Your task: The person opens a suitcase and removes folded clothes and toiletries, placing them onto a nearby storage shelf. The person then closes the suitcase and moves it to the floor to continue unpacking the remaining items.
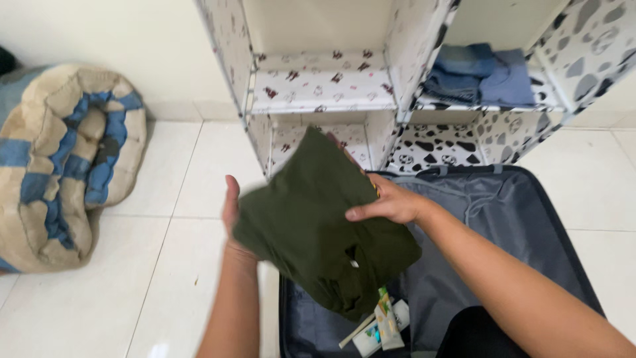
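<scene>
A folded dark green garment [311, 219] is held between both hands above an open suitcase [503, 219] with grey lining. My left hand [231, 209] supports its left edge from beneath, mostly hidden by the cloth. My right hand [387, 202] lies flat on top of its right side, thumb pointing left. The garment's lower corner droops over the suitcase interior. Small tubes and a packet [381, 325] lie in the suitcase just under it.
A fabric shelf unit [318, 83] with an animal print stands ahead; folded blue jeans [487, 76] fill its upper right compartment. A rolled beige and blue mattress [63, 166] lies at the left on the white tiled floor [165, 265].
</scene>
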